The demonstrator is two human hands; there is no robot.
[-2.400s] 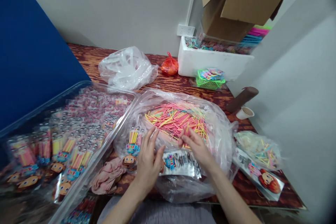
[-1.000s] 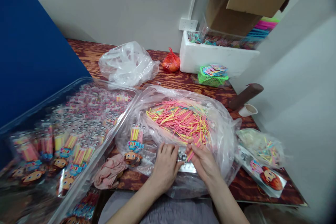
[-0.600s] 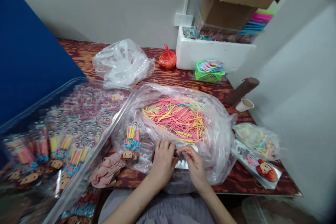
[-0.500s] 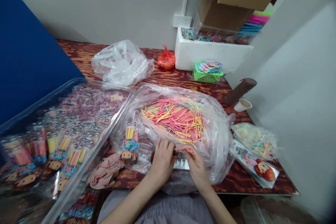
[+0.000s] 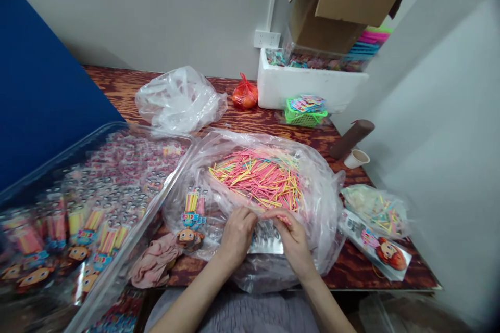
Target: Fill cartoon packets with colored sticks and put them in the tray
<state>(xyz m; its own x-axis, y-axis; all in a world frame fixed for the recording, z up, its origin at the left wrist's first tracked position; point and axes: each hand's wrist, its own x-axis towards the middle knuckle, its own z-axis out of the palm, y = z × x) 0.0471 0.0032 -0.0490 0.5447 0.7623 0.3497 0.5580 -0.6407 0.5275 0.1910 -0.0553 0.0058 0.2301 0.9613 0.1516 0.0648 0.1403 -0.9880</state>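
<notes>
A large clear plastic bag (image 5: 332, 208) lies spread before me, with a heap of pink and yellow thin sticks (image 5: 269, 174) on it. My left hand (image 5: 238, 231) is closed, its fingertips pinching the upper edge of a small silver-edged plastic packet (image 5: 267, 244). Across from it, my right hand (image 5: 292, 242) curls around a few pink sticks (image 5: 286, 220), thumb and forefinger reaching toward the left fingertips. Part of the packet is hidden under the left hand. Left of my hands lie filled packets (image 5: 191, 218) with cartoon heads and stick bundles.
A clear tub (image 5: 156, 208) of filled packets stands at left, beside a crumpled pink cloth (image 5: 155, 261). To the right are a printed packet stack (image 5: 377, 247), a bag of sticks (image 5: 378, 208), a paper cup (image 5: 357, 158) and a brown bottle (image 5: 351, 138). Behind stands a white foam box (image 5: 308, 86).
My left hand has drawn slightly back and left, uncovering more of the packet. The right hand stays close by, still holding pink sticks. The whole view has shifted a little.
</notes>
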